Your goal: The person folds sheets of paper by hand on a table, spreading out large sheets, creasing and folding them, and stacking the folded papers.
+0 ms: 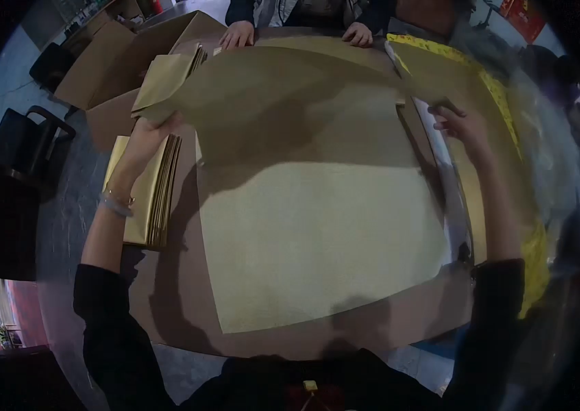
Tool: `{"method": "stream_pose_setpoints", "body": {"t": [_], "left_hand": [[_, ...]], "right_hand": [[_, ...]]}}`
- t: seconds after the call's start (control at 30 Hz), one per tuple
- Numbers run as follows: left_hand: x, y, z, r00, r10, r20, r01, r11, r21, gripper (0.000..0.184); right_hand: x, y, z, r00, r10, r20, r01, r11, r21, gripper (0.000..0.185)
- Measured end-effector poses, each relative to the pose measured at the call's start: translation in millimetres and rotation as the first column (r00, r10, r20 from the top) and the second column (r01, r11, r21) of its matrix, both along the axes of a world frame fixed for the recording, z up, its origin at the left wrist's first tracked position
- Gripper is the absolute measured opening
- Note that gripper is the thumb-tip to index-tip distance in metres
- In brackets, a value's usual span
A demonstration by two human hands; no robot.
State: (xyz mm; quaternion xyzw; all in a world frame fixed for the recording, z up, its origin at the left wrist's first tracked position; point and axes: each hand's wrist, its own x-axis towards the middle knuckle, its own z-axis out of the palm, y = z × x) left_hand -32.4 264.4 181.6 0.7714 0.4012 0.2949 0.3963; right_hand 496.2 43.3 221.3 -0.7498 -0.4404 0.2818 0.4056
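Wide, thin brown paper sheet (pixel 269 75): where is it, and how is it gripped?

Up in an arch above the far half of the table, pinched at one side between the thumb and fingers of the left hand (pixel 149 133) and at the other between those of the right hand (pixel 466 130)

What lies under it?

A large, flat, pale-tan paper piece (pixel 324 240), its far part in shadow, on a reddish-brown tabletop (pixel 434 312); whether it is one layer or several, I can't tell

And beside the hands?

Under the left forearm, a folded gold-brown paper stack (pixel 140 198); just beyond that hand, a second gold-brown paper stack (pixel 163 79), near an open brown cardboard box (pixel 84 79). Right of the right hand, a bright yellow wrapping edge (pixel 499 99), then crumpled clear plastic (pixel 547 144)

Anyone opposite?

Another person's two hands (pixel 237 34), at the table's far edge
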Motion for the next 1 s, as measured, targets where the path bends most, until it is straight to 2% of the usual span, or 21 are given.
{"method": "stream_pose_setpoints", "body": {"t": [0.03,0.1,0.13,0.17,0.2,0.23,0.3,0.33,0.37,0.43,0.5,0.53,0.6,0.63,0.7,0.77,0.8,0.83,0.87,0.93,1.0], "left_hand": [[-4.4,-11.3,-2.0,0.992,0.004,-0.124,0.004,0.998,0.063,0.035],[7.1,-69.2,22.0,0.954,0.168,-0.248,-0.185,0.981,-0.05,0.027],[3.9,-80.0,15.2,0.959,0.146,-0.243,-0.162,0.986,-0.048,0.027],[-2.8,-89.3,5.4,0.988,-0.007,-0.156,0.01,1.0,0.022,0.029],[-6.4,-100.7,-4.0,0.983,-0.168,-0.076,0.176,0.979,0.099,0.033],[-5.5,-117.1,-13.1,0.977,-0.197,-0.079,0.204,0.975,0.085,0.033],[-12.8,-146.4,-17.7,0.972,-0.2,-0.122,0.212,0.972,0.1,0.034],[-16.3,-154.8,-21.2,0.954,-0.211,-0.214,0.252,0.951,0.182,0.034],[-20.7,-161.5,-27.1,0.949,-0.235,-0.213,0.274,0.944,0.181,0.034],[-31.9,-173.8,-46.3,0.962,-0.19,-0.196,0.223,0.962,0.159,0.034],[-40.0,-184.6,-60.5,0.96,-0.243,-0.139,0.27,0.935,0.23,0.032],[-42.9,-192.3,-64.3,0.956,-0.215,-0.199,0.265,0.924,0.274,0.031],[-43.6,-208.9,-63.0,0.926,-0.173,-0.336,0.293,0.89,0.35,0.028],[-42.6,-216.8,-61.5,0.9,-0.152,-0.408,0.321,0.865,0.387,0.027],[-43.2,-229.9,-77.9,0.931,-0.153,-0.331,0.282,0.877,0.388,0.03],[-45.3,-238.6,-96.5,0.932,-0.171,-0.321,0.278,0.903,0.328,0.028],[-46.8,-243.7,-104.4,0.935,-0.188,-0.3,0.289,0.893,0.344,0.028],[-49.8,-245.5,-115.8,0.947,-0.208,-0.244,0.271,0.925,0.265,0.029],[-47.4,-242.5,-125.7,0.956,-0.229,-0.185,0.263,0.947,0.183,0.03],[-31.9,-262.5,-96.2,0.91,-0.205,-0.361,0.327,0.89,0.319,0.029],[-46.3,-255.6,-123.8,0.913,-0.253,-0.32,0.358,0.874,0.329,0.032]], "right_hand": [[-1.8,-18.0,-7.9,0.998,0.013,-0.06,-0.012,1.0,0.019,0.033],[-6.0,-49.8,-26.2,0.986,-0.024,-0.168,0.035,0.997,0.064,0.03],[-6.3,-61.5,-35.0,0.987,0.016,-0.158,0.0,0.995,0.103,0.03],[-5.9,-76.1,-47.0,0.987,-0.016,-0.159,0.031,0.995,0.093,0.03],[-5.4,-91.1,-59.1,0.973,-0.023,-0.23,0.062,0.984,0.165,0.031],[-5.3,-104.9,-70.6,0.954,-0.021,-0.3,0.096,0.967,0.236,0.031],[-12.9,-131.8,-82.4,0.958,-0.083,-0.275,0.144,0.967,0.21,0.032],[-15.2,-141.8,-94.5,0.927,-0.01,-0.375,0.115,0.959,0.258,0.032],[-17.0,-151.0,-102.4,0.884,0.071,-0.462,0.089,0.945,0.316,0.033],[-25.0,-171.5,-114.0,0.84,0.047,-0.54,0.159,0.931,0.329,0.037],[-8.9,-190.3,-139.0,0.552,0.227,-0.803,0.078,0.944,0.32,0.037],[-35.0,-194.4,-127.0,0.662,0.027,-0.749,0.217,0.949,0.226,0.038],[-37.2,-203.3,-152.6,0.861,-0.211,-0.463,0.278,0.957,0.08,0.034],[-65.6,-203.9,-136.2,0.845,-0.246,-0.475,0.332,0.937,0.107,0.03],[-76.2,-214.3,-132.9,0.906,-0.31,-0.289,0.342,0.937,0.067,0.025],[-69.7,-220.1,-157.1,0.959,-0.273,-0.07,0.28,0.95,0.137,0.024],[-66.1,-220.3,-172.0,0.946,-0.302,-0.116,0.315,0.94,0.128,0.024],[-67.2,-218.4,-179.2,0.931,-0.33,-0.156,0.35,0.929,0.123,0.023],[-72.8,-216.2,-171.1,0.931,-0.356,-0.084,0.363,0.928,0.083,0.023],[-76.4,-217.3,-167.7,0.914,-0.404,-0.01,0.404,0.912,0.068,0.022],[-76.1,-218.1,-163.3,0.907,-0.416,0.062,0.405,0.904,0.14,0.023]]}}
